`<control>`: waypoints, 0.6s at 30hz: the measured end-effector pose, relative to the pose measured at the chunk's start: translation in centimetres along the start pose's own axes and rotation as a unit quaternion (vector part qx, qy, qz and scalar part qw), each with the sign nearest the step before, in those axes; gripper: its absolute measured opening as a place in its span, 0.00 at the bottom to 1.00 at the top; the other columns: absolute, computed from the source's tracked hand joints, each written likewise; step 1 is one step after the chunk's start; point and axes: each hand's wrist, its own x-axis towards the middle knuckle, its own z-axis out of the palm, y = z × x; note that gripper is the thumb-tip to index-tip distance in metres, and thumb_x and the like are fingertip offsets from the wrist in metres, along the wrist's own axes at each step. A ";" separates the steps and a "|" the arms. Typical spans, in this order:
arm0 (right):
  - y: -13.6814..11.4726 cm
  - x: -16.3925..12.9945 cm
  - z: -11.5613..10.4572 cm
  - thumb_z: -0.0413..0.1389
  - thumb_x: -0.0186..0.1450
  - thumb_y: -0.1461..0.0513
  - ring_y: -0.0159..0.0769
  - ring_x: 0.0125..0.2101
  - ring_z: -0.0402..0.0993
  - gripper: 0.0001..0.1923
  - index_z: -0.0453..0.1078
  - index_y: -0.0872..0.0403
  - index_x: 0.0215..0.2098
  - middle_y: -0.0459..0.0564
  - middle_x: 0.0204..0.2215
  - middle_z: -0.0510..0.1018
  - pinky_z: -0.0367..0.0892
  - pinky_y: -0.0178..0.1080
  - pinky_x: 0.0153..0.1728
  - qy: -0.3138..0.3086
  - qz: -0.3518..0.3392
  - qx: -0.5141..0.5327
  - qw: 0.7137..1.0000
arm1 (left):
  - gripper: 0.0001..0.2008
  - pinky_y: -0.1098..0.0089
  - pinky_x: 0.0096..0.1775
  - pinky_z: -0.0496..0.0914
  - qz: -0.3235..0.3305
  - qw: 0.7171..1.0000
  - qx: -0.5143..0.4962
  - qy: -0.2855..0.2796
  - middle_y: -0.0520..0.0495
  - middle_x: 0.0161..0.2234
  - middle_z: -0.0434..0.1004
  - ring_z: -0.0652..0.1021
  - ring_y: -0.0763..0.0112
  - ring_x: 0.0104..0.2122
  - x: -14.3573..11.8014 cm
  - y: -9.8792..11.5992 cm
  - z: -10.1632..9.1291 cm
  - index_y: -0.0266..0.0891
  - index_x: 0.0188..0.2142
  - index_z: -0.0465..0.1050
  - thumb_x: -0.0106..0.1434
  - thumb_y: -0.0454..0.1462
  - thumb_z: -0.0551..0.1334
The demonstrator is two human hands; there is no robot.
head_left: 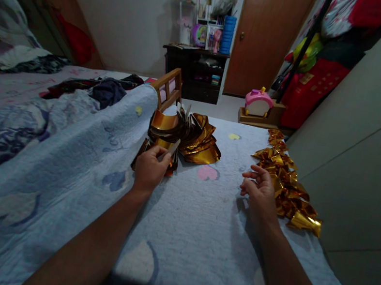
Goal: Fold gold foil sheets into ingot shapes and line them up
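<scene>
My left hand (151,167) is closed at the near edge of a pile of gold foil sheets (203,151). Between its thumb and fingers is a foil sheet (174,146), its greyish edge sticking up past the fingertips. My right hand (259,189) hovers over the quilt with its fingers partly curled and apart, holding nothing. Just right of it lies a long heap of folded gold foil pieces (285,179), pinched into ingot-like shapes. The piece nearest me (305,222) shines brightest.
A light blue quilt (193,231) with heart shapes covers the surface under my hands. A small wooden rail (167,87) stands behind the foil pile. Rumpled bedding (24,123) lies left, and a pale cabinet (368,159) rises close on the right. A pink toy (258,103) sits beyond the far edge.
</scene>
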 end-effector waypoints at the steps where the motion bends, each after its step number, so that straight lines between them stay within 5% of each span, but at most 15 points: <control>1: 0.0 0.0 0.0 0.60 0.52 0.61 0.29 0.23 0.68 0.23 0.66 0.49 0.47 0.42 0.34 0.74 0.65 0.33 0.21 -0.004 0.003 -0.001 1.000 | 0.08 0.68 0.35 0.68 0.019 1.000 -0.002 0.013 0.49 0.27 0.79 0.77 0.66 0.27 -0.2 0.2 -0.1 0.40 0.31 0.76 0.61 0.40 0.62; 5: 0.0 -0.2 0.1 0.61 0.53 0.60 0.29 0.24 0.68 0.18 0.69 0.50 0.43 0.42 0.33 0.74 0.64 0.32 0.21 -0.054 0.024 -0.021 0.998 | 0.05 0.65 0.42 0.71 0.149 0.988 -0.033 0.030 0.47 0.32 0.80 0.79 0.63 0.35 -1.7 1.3 -0.2 0.40 0.32 0.76 0.63 0.38 0.62; 11: -0.1 -1.0 0.8 0.62 0.59 0.53 0.30 0.24 0.71 0.18 0.70 0.51 0.43 0.45 0.31 0.78 0.66 0.32 0.21 -0.189 0.109 0.009 0.976 | 0.07 0.64 0.47 0.73 0.327 0.925 -0.132 -0.140 0.43 0.40 0.82 0.80 0.64 0.42 -4.6 2.7 0.4 0.39 0.39 0.75 0.68 0.32 0.57; 15: 0.4 -1.0 0.9 0.63 0.60 0.49 0.33 0.22 0.73 0.25 0.66 0.50 0.50 0.44 0.28 0.78 0.67 0.34 0.20 -0.205 0.168 0.072 0.961 | 0.10 0.64 0.44 0.74 0.406 0.878 -0.143 -0.208 0.40 0.42 0.82 0.80 0.63 0.42 -5.7 3.0 1.1 0.39 0.40 0.76 0.69 0.31 0.55; 18: 0.7 -0.9 0.8 0.68 0.56 0.55 0.36 0.30 0.78 0.30 0.66 0.50 0.54 0.47 0.35 0.81 0.72 0.37 0.29 -0.216 0.150 0.078 0.962 | 0.11 0.63 0.43 0.74 0.442 0.855 -0.137 -0.233 0.41 0.39 0.82 0.80 0.63 0.40 -6.0 3.1 1.5 0.39 0.39 0.77 0.70 0.31 0.55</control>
